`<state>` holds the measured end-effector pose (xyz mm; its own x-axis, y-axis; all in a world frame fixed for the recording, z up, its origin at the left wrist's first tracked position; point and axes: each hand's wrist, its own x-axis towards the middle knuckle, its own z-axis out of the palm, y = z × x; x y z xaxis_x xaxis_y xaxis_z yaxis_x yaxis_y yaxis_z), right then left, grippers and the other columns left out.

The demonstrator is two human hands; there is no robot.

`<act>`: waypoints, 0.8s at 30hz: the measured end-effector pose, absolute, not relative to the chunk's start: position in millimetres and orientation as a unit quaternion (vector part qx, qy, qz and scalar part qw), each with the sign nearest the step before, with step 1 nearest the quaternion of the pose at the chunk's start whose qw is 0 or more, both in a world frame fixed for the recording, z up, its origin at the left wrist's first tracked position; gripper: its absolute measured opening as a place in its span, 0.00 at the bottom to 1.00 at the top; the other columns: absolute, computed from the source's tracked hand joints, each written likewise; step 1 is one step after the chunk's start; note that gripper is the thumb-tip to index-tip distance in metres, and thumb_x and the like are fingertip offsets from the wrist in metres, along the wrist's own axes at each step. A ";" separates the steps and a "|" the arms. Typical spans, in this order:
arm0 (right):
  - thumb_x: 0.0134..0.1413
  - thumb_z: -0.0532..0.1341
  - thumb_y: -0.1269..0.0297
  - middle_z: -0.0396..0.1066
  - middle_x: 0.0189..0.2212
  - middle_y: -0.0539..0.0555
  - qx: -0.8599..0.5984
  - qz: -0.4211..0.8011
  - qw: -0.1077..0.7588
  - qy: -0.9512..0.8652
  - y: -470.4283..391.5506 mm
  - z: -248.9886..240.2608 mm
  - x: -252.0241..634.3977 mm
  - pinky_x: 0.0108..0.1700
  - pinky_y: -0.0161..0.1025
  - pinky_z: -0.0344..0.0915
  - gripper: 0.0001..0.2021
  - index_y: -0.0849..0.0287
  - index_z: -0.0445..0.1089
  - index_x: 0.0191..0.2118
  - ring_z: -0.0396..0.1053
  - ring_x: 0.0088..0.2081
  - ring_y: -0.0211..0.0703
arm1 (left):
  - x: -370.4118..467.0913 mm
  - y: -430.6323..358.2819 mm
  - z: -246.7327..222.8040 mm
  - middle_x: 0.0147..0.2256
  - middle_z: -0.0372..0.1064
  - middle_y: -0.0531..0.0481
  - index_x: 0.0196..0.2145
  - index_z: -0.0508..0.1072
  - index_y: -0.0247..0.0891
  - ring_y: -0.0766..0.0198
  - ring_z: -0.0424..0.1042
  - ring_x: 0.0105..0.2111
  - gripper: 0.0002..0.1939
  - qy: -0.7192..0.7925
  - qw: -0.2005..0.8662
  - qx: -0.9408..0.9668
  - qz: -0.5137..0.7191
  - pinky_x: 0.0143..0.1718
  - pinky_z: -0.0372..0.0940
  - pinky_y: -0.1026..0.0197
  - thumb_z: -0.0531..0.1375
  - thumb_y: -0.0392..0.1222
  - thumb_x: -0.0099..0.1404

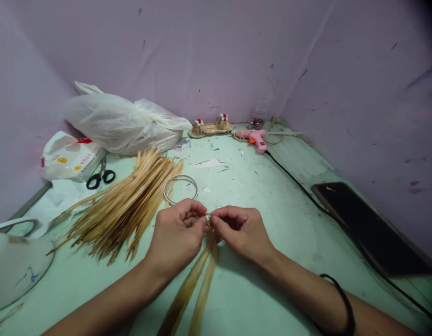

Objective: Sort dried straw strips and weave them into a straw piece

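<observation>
Two long yellow-brown dried strips (201, 275) hang from between the fingertips and run down to the bottom edge of the view. My left hand (183, 228) pinches their upper end, beside a small white piece (208, 217). From the other side my right hand (242, 229) closes thumb and index finger at the same spot, its fingertips almost touching those of my left hand. A pale ring (181, 178) lies just behind my left hand. To the left, a large bundle of dried strips (127, 205) is spread on the green table (251, 186).
Black-handled scissors (101, 177), a white bag (125, 121) and a printed packet (71, 156) sit left. A woven piece with red and white beads (211, 129) stands at the back, near a pink glue gun (257, 139). Its black cord passes a dark phone (370, 226) at right.
</observation>
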<state>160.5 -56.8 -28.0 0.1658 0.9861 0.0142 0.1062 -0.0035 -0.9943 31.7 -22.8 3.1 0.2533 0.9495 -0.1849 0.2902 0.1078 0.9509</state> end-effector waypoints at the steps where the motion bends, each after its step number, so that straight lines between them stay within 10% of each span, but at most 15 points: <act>1: 0.41 0.60 0.66 0.70 0.18 0.51 -0.568 0.433 0.514 -0.475 -56.5 -28.0 160.4 0.21 0.31 0.62 0.06 0.63 0.72 0.25 0.64 0.19 0.34 | 32.1 -22.4 3.7 0.19 0.69 0.53 0.25 0.68 0.35 0.66 0.71 0.21 0.05 0.528 0.531 0.585 0.311 0.24 0.66 0.67 0.61 0.36 0.47; 24: 0.41 0.60 0.65 0.69 0.17 0.51 -0.588 0.467 0.496 -0.435 -54.2 -27.2 159.1 0.22 0.31 0.62 0.07 0.63 0.71 0.24 0.64 0.19 0.34 | 37.4 -20.5 5.2 0.14 0.67 0.52 0.20 0.72 0.32 0.70 0.65 0.15 0.03 0.563 0.551 0.543 0.290 0.18 0.61 0.70 0.60 0.35 0.48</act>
<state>159.1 -54.2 -27.2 0.1852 0.9755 -0.1185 0.0473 -0.1293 -0.9905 37.4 -20.5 5.2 0.1971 0.9314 -0.3060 0.2923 0.2421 0.9252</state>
